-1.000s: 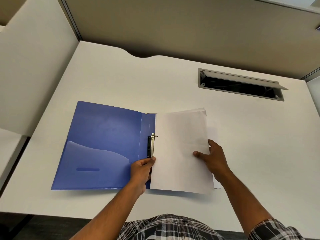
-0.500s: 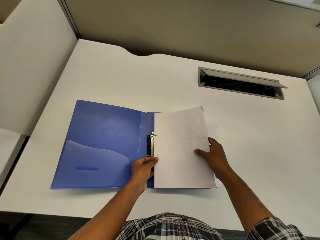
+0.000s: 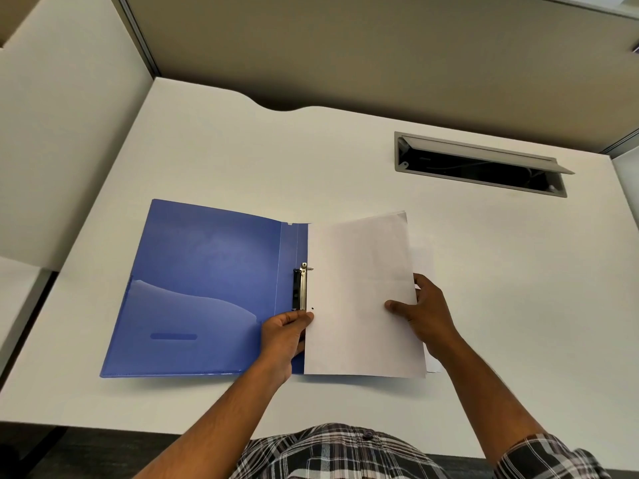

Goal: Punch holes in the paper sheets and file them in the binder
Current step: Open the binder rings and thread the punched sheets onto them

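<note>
The paper sheets cover the whole right half of the blue binder, so nothing of that cover shows beneath them. How many sheets are in the stack can't be told; only thin edges peek out at the top and right. The left hand hides the lower end of the ring clip, and its fingers vanish under the paper's edge. The right hand has its fingers tucked behind the stack, out of sight. Inside the dark cable slot in the desk, the contents are too dim to make out. Both forearms run off the bottom edge.
</note>
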Demonstrator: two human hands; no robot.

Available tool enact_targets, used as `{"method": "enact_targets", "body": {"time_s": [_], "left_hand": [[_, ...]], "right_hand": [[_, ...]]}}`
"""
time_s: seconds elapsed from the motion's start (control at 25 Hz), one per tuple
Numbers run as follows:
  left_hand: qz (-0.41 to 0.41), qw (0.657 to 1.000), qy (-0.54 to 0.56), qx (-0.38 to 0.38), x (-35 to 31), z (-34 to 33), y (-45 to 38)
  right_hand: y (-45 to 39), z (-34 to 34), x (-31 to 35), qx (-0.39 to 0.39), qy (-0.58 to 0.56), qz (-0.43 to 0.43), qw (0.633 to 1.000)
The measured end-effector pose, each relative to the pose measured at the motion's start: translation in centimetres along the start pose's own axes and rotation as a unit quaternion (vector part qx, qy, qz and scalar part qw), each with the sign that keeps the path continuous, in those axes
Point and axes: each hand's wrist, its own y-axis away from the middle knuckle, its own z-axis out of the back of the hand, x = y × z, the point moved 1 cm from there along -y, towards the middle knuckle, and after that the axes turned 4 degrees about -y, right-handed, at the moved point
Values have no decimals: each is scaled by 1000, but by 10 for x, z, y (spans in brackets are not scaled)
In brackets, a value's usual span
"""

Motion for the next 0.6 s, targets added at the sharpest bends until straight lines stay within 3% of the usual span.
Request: {"method": "enact_targets", "body": {"time_s": [0.6], "left_hand": [[-29, 998, 11, -50, 4, -3, -1]], "right_hand": [[1, 1, 3, -11, -9, 3, 1000]]}}
